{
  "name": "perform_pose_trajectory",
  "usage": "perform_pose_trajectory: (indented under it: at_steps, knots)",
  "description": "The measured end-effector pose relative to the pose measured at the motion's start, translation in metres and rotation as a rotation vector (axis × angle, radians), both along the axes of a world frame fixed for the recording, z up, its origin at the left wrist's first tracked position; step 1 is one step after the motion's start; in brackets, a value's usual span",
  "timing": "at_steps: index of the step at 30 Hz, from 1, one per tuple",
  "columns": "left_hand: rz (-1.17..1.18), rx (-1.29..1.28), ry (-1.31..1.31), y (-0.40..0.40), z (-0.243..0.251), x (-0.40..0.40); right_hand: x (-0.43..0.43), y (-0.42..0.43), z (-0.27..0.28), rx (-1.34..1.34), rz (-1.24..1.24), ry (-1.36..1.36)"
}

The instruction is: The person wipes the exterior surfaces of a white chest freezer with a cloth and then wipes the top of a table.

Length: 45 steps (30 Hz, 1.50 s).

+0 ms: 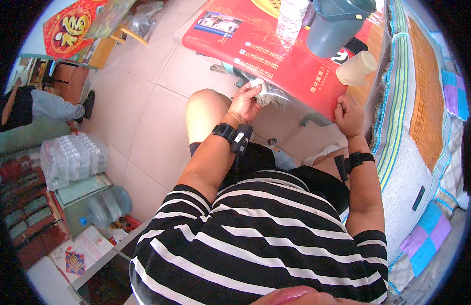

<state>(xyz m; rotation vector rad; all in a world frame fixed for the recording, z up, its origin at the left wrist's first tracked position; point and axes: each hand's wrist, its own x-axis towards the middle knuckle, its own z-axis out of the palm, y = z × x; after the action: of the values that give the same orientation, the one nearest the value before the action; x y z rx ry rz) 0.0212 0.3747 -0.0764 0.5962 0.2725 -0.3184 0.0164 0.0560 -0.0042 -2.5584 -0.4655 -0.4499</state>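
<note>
My left hand [246,102] is at the near left edge of the table, its fingers closed on a crumpled whitish cloth or paper [261,87]. Greyish crumpled material hangs beside it, under clear plastic. At the table's near right corner rests my right hand [349,115], fingers curled in, with nothing visible in it. The table bears a red printed cover [296,72] beneath a clear plastic sheet. On it stand a grey-blue lidded plastic bucket [332,32] with a handle and a clear plastic container [290,19]. A beige paper cup or roll [356,68] lies near my right hand.
A padded seat [403,160] with a woven mat runs along the right. Tiled floor [147,114] spans the left. Beyond it are stacked clear plastic packs [73,160], a large water bottle [110,206] and a cabinet. Another person's legs [56,105] show at the far left.
</note>
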Motion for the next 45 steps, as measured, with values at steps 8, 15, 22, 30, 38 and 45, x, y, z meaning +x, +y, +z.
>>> perform_pose_trajectory:
  at_steps: [8,15,22,30,38,45]
  knots:
    - [0.004,0.146,0.095,-0.009,-0.015,-0.007,0.001,-0.003,-0.004,-0.007,0.010,-0.009]
    - [0.117,0.029,0.437,-0.001,-0.015,-0.011,0.001,0.000,0.000,-0.013,0.007,-0.006]
    - [0.069,-0.102,0.184,0.000,0.002,-0.020,0.001,-0.003,-0.007,0.009,0.010,-0.011]
    - [-0.042,-0.054,0.047,-0.013,-0.017,-0.008,-0.001,-0.001,-0.003,-0.038,-0.015,0.018]
    - [0.157,0.015,0.166,-0.018,-0.020,0.000,0.001,-0.003,-0.006,-0.042,-0.012,0.025]
    - [0.021,-0.100,0.079,-0.012,-0.009,-0.010,0.002,-0.006,-0.010,-0.033,-0.009,0.011]
